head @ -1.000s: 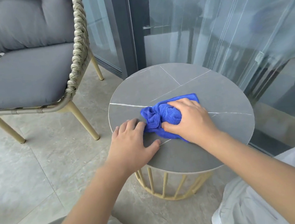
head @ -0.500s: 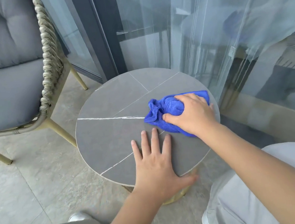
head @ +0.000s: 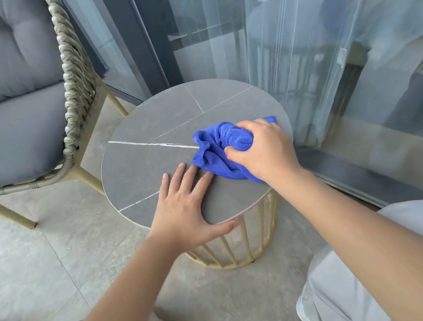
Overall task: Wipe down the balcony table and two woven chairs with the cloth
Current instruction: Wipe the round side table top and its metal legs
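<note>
cloth (head: 226,148) bunched, R hand (head: 262,151) grip, table (head: 145,171)

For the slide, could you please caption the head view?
Right hand wipes the round table with a blue cloth; left hand steadies its edge.

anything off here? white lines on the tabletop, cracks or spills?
Nothing stands out. The white lines on the table look like veining in the grey top, not cracks or spills. The right hand grips the bunched blue cloth; the left hand rests flat at the near edge.
</note>
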